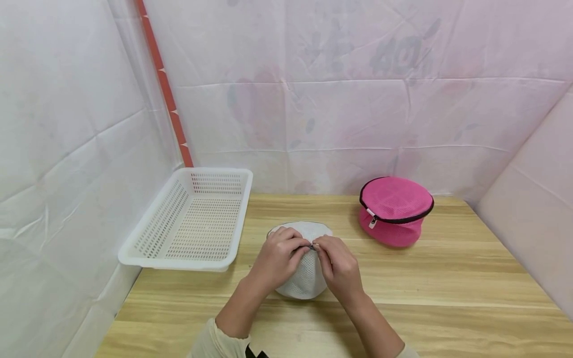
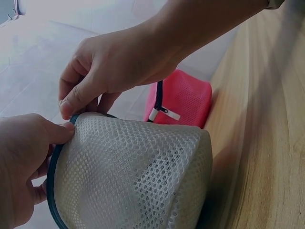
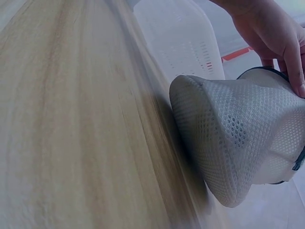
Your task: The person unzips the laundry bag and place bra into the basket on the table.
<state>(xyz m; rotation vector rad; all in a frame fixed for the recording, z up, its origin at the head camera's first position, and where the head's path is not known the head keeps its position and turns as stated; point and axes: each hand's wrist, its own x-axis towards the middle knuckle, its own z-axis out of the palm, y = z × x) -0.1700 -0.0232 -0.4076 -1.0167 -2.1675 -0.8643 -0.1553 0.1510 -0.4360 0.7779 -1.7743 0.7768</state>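
A white mesh laundry bag (image 1: 306,279) with a dark zip edge stands on the table in front of me. My left hand (image 1: 278,254) pinches the zip edge (image 2: 53,186) with thumb and fingers. Close beside it, my right hand (image 1: 341,266) pinches the same edge, the fingertips of both hands almost meeting. What exactly lies between the fingertips, such as a zip pull, is too small to tell. The right wrist view shows the bag's mesh side (image 3: 238,124) tilted and bulging, with the left hand at its rim.
A white perforated plastic basket (image 1: 241,219) stands at the left of the wooden table (image 1: 447,293). Toward the back right sits a pink mesh laundry bag (image 1: 396,199) with a black zip and a white pull. Pale sheets (image 1: 340,114) hang behind and at both sides.
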